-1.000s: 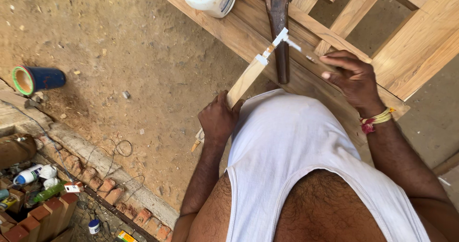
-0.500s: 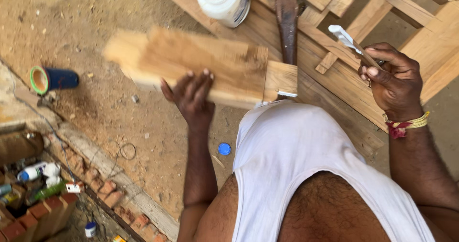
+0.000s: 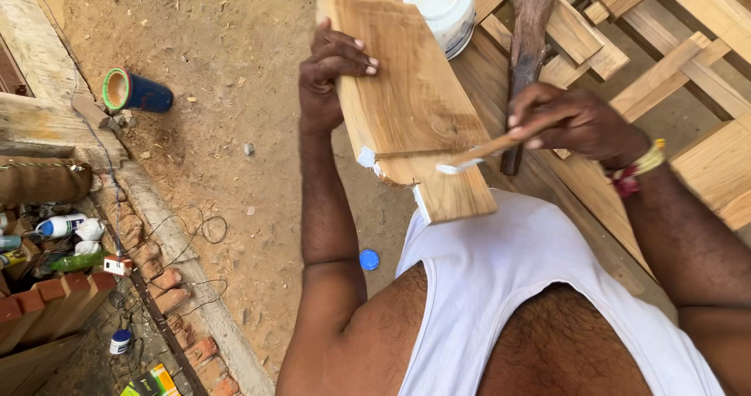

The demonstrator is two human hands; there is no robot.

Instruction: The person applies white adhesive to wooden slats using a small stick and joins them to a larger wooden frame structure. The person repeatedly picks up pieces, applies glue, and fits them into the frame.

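Currently left hand [image 3: 332, 71] grips the wooden board [image 3: 407, 106], raised above the frame [image 3: 704, 20]; right hand [image 3: 575, 122] pinches a glue stick [image 3: 485, 149] at its notched edge. Recommend thin, even coverage along that edge.

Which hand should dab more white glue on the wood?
Probably the right hand: it holds the thin wooden stick, whose white tip touches the flat wooden board. The left hand is busy gripping that board's edge.

Bare sandy ground [image 3: 227, 91] lies open left of the flat wooden board [image 3: 407, 99]. Ahead, a white plastic tub [image 3: 443, 1], dark wooden handle [image 3: 528, 28] and slatted wooden frame [image 3: 673, 59] crowd the right side.
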